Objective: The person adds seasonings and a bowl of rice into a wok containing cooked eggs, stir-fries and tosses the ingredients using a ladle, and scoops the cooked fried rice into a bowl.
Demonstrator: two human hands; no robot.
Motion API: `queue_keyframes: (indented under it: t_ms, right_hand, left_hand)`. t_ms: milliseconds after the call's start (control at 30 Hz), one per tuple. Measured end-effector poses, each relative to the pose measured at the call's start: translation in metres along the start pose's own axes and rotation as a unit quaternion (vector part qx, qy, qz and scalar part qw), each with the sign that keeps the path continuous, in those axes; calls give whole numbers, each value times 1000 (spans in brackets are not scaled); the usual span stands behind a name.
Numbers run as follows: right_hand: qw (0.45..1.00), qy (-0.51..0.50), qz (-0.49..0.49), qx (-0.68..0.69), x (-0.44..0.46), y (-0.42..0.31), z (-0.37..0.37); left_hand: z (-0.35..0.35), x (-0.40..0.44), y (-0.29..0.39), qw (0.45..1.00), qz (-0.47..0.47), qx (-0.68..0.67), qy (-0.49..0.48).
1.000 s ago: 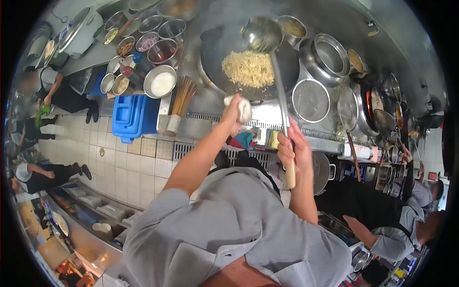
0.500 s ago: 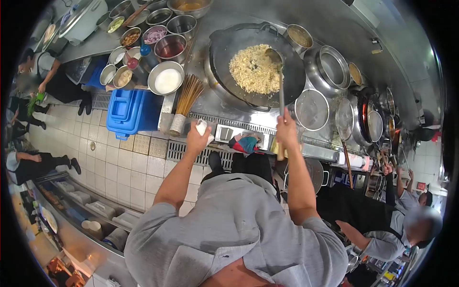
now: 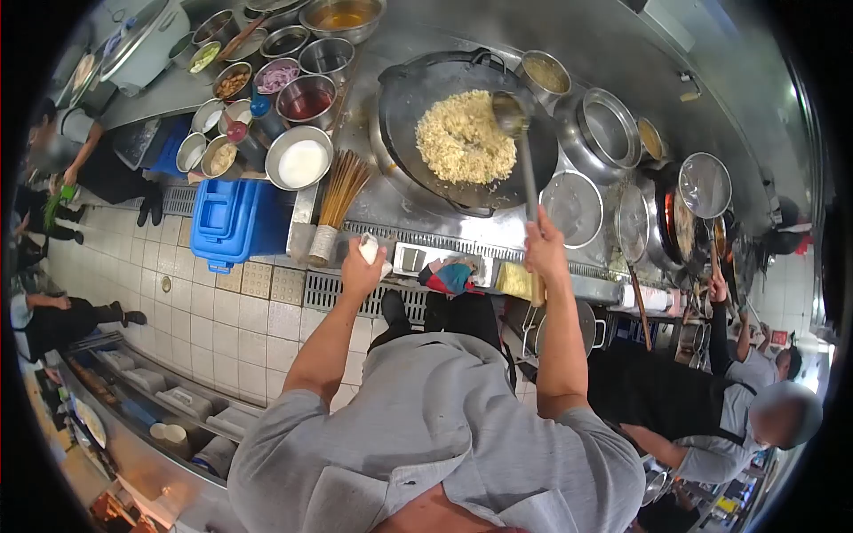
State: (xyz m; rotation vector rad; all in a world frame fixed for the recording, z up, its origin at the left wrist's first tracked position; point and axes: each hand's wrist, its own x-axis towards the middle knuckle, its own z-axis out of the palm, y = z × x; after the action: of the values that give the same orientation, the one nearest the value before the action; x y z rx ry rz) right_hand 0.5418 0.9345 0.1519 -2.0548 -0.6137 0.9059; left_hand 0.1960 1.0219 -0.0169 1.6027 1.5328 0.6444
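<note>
My right hand (image 3: 545,247) is closed around the handle of a long metal ladle (image 3: 528,173). The ladle's bowl is over the right side of a heap of fried rice (image 3: 458,142) in a large black wok (image 3: 404,107). Closer to my body, my left hand (image 3: 362,270) is closed on a folded white cloth (image 3: 371,252), apart from the wok and in front of the stove edge. A bamboo brush (image 3: 342,195) lies left of the wok, its bristles pointing away from me.
Bowls of ingredients, one with white powder (image 3: 302,161), stand at the left above a blue bin (image 3: 233,222). Right of the wok are a round strainer (image 3: 571,209) and steel pots (image 3: 609,129). A co-worker (image 3: 711,417) stands at the right; other people are at the left.
My left hand with the cloth has drawn back from the wok's near edge. The ladle has come down from its raised, tilted position to the rice, which is now more spread out.
</note>
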Motion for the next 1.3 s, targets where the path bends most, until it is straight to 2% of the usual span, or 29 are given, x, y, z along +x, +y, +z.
queue_keyframes:
  t_ms: [67,167,233,333,400,467,533,600,700,767,900,1000,1067,1133,1233,1300]
  right_hand:
    - [998,40,-41,-36,25,5,-10]
    - [997,-22,-24,67,58,-21,9]
    - [989,-77,26,119,66,-38,36]
    - [992,-123,8,13,32,-42,44]
    - [968,-92,-162,-170,7,-5,31]
    - [910,-62,-303,-276,-23,33,6]
    - [896,-61,-243,-367,-72,14,-26]
    - [877,-20,-228,-422,-85,23,-55]
    - [895,-16,-170,-411,-59,23,-72]
    - [891,19,-197,-409,-20,19,-58]
    - [938,42,-237,-250,31,18,30]
    - [966,-34,-149,-208,-15,11,12]
    - [934,7,-223,-278,-39,37,-19]
    - [949,43,-107,-293,-67,35,-39]
    - [958,69,-56,-274,-62,58,-65]
    - [953,59,-75,-288,-61,47,-68]
  left_hand:
    - [1,0,0,999,-17,29,0]
    - [3,-1,-2,999,3,34,11]
    - [4,-4,-3,1000,17,17,15]
    - [4,-1,-5,1000,24,13,13]
    - [4,0,-7,1000,23,10,11]
    - [4,-1,-7,1000,22,1,14]
    - [2,-1,-2,1000,18,-8,7]
    - [-2,-3,2,1000,11,-9,4]
    - [-3,-3,4,1000,-6,4,-1]
    - [-4,-3,2,1000,2,1,5]
    - [-1,-4,-3,999,19,-31,1]
    - [-4,-3,-5,998,20,-57,-3]
    - [-4,-2,-6,998,14,-60,-3]
    - [-3,-3,-7,999,2,-52,-2]
    - [-6,-6,3,999,-9,-53,-1]
    - [4,-1,-12,997,9,-72,13]
